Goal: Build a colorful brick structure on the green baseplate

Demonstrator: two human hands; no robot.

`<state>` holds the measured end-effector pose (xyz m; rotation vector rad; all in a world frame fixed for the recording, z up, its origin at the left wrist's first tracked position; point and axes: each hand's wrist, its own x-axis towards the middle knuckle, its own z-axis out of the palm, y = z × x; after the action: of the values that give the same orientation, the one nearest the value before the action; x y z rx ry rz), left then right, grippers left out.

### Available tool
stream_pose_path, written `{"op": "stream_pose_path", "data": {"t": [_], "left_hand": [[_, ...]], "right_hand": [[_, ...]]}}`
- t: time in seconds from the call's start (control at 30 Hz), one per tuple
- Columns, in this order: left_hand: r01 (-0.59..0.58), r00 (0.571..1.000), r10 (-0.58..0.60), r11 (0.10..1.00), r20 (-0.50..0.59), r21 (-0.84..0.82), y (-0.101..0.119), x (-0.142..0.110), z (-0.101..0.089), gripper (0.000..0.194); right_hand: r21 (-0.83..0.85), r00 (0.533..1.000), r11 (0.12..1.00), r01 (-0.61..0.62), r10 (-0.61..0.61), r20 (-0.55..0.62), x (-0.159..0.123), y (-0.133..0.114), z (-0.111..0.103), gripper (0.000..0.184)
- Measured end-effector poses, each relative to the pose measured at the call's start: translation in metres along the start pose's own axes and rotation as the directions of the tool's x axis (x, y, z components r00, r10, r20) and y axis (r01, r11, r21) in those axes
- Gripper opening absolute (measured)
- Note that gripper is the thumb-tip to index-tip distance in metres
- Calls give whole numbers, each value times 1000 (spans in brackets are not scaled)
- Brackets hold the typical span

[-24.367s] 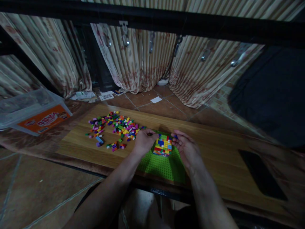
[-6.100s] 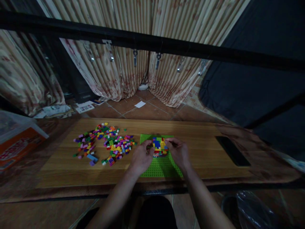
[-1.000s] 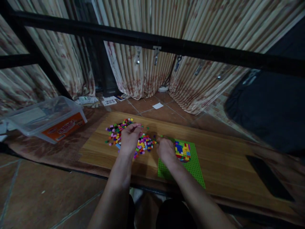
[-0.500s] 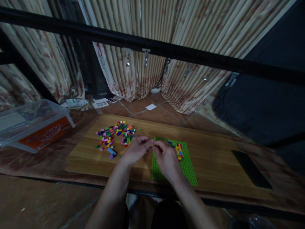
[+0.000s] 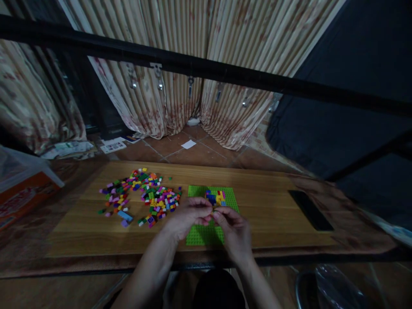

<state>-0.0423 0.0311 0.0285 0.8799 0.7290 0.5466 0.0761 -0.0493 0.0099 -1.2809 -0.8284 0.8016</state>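
Note:
A green studded baseplate [image 5: 202, 234] lies on a wooden board [image 5: 267, 214]. A small multicoloured brick build [image 5: 215, 197] stands on its far part. My left hand [image 5: 189, 216] and my right hand [image 5: 234, 229] meet above the plate's near half, fingertips pinched together around something too small to make out. A scattered pile of small coloured bricks [image 5: 144, 197] lies on the board to the left of my hands.
A black phone [image 5: 310, 210] lies at the board's right end. An orange-labelled plastic box [image 5: 22, 189] sits at the far left. A black bar [image 5: 206, 73] crosses overhead, with striped curtains [image 5: 180, 98] and a tiled floor behind. A dark cloth [image 5: 337, 120] hangs at right.
My left hand came away from the brick pile and met my right hand over the baseplate. Both hands then drew back toward me, uncovering the brick build.

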Motion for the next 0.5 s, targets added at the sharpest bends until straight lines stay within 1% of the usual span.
{"op": "stream_pose_path", "data": {"t": [0.07, 0.13, 0.2, 0.27, 0.33, 0.37, 0.43, 0.5], "left_hand": [[16, 999, -15, 1000, 38, -19, 0, 1, 5, 32], [-6, 1000, 6, 1000, 12, -27, 2, 3, 6, 31], [-51, 996, 48, 998, -81, -38, 4, 7, 4, 29], [-95, 976, 82, 994, -203, -54, 6, 11, 0, 27], [-133, 946, 110, 989, -304, -58, 7, 13, -3, 26], [-149, 934, 124, 987, -335, -51, 7, 14, -4, 25], [-167, 923, 145, 986, -355, -29, 7, 14, -5, 24], [-163, 925, 151, 987, -350, -7, 7, 14, -3, 22]], "right_hand": [[18, 999, 999, -29, 29, -32, 3, 1, -12, 14], [41, 992, 998, -58, 62, -107, 10, 4, -25, 17], [4, 978, 997, -80, 79, -191, 20, 8, -37, 20], [-79, 974, 994, -77, 58, -220, 32, 11, -45, 22], [-163, 981, 986, -31, -1, -192, 41, 14, -47, 22], [-208, 985, 978, 0, -35, -168, 44, 15, -47, 21], [-319, 987, 946, 61, -104, -122, 48, 17, -44, 20], [-450, 983, 886, 112, -165, -80, 48, 17, -41, 21]]}}
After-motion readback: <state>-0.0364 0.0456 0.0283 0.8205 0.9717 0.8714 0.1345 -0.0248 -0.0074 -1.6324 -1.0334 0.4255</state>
